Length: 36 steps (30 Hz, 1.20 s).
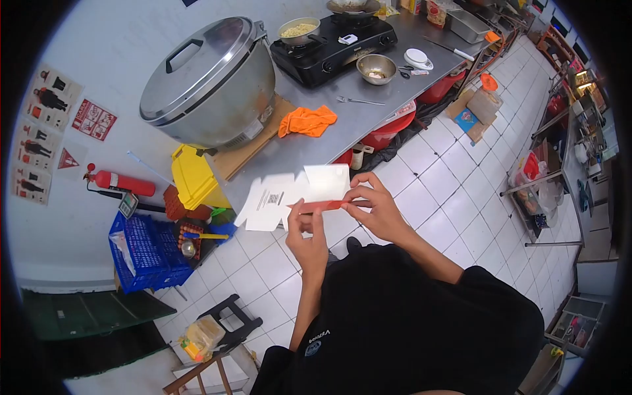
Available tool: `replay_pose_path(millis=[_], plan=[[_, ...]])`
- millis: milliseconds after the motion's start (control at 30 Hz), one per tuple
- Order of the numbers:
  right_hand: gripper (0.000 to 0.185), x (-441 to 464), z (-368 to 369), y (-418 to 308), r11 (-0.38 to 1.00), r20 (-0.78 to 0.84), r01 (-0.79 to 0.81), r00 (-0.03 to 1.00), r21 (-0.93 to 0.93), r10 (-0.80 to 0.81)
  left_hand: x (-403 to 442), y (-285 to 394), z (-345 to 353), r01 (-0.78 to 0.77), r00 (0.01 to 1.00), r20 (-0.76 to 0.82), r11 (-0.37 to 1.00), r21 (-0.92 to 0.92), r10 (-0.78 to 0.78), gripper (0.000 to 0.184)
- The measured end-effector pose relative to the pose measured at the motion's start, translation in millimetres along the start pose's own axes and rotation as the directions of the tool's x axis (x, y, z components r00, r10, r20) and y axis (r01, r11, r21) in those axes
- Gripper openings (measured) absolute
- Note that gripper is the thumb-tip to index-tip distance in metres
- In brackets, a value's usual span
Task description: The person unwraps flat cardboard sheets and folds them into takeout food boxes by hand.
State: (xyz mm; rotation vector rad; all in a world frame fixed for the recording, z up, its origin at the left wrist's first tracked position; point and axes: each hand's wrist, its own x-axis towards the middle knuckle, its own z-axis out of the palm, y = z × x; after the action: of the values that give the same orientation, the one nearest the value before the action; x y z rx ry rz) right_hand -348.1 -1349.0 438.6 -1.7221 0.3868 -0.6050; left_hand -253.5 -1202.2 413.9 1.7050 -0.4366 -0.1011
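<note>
A partly folded cardboard box [268, 201], white inside with a red outer face, is held up in front of my body, beyond the steel table's near edge. Its left panel lies spread out and carries a printed square code and small text. My left hand [307, 238] grips the red edge at its lower left, thumb and fingers closed on it. My right hand [375, 208] pinches the right end of the same red edge. White flaps stand up between the two hands.
On the steel table [316, 125] are a large rice cooker [210, 79], an orange cloth [307, 122], a fork [360, 101], a metal bowl [376, 68] and a black stove [336, 49]. Blue crates [148, 253] and a black stool [237, 322] stand on the floor at left.
</note>
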Motion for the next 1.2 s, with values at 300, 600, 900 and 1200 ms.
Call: replay_pose_path(millis=[300, 600, 900, 1200], plan=[[0.018, -17.8, 11.5, 26.9, 0.947, -0.043, 0.238, 0.967, -0.217, -0.253, 10.5, -4.2, 4.8, 0.466, 0.885, 0.274, 0.723, -0.510, -0.377, 0.036], [0.011, -21.3, 28.4, 44.4, 0.991, -0.276, -0.022, 0.961, -0.133, -0.016, -2.6, -24.5, 22.4, 0.171, 0.985, 0.071, 0.888, -0.426, -0.156, 0.034], [0.012, -12.8, 24.2, 22.3, 0.957, -0.206, 0.009, 0.976, -0.289, -0.071, 0.1, -24.1, 17.8, 0.245, 0.969, 0.157, 0.830, -0.500, -0.192, 0.036], [0.013, -22.9, 32.6, 39.2, 0.990, -0.049, -0.027, 0.999, -0.142, 0.020, -17.7, -37.4, 12.9, 0.426, 0.890, 0.330, 0.833, -0.352, -0.315, 0.024]])
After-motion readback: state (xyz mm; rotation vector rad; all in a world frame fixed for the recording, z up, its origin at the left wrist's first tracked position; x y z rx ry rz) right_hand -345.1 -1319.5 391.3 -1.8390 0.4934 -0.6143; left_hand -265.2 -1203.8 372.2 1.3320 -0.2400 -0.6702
